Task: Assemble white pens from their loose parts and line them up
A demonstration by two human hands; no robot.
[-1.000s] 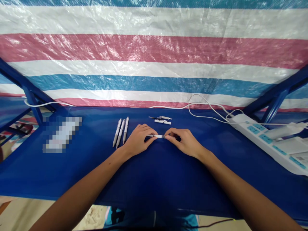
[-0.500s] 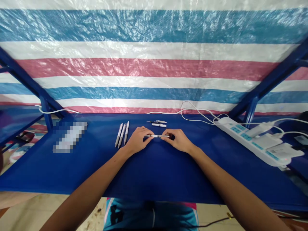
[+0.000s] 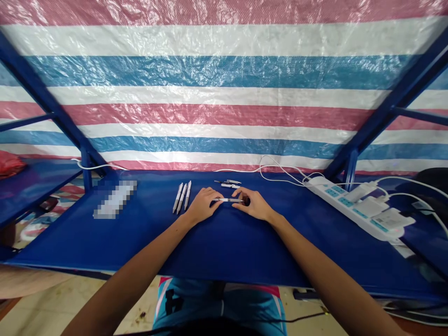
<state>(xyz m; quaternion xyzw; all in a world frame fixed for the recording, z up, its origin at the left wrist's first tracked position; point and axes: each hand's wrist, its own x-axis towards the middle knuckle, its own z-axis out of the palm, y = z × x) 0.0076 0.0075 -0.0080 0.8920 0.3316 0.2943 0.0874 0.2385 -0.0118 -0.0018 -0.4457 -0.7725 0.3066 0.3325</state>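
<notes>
Pen (image 3: 229, 200) is lying level between the hands, low over the middle of the tabletop (image 3: 238, 247); left hand (image 3: 203, 205) is pinching its left end with thumb and fingers, likely steadying it; right hand (image 3: 257, 204) is holding thumb and index apart around the grey end, looking unclenched; can't tell if any finger is touching; level hold is probably giving both sides access; three pens (image 3: 181, 198) are lying side by side left of the left hand, grey ends nearer the person, seemingly grouped for order; loose pen parts (image 3: 230, 186) are sitting just beyond the hands, presumably within reach; power strip (image 3: 350, 208) is resting well right, leaving elbow room.
</notes>
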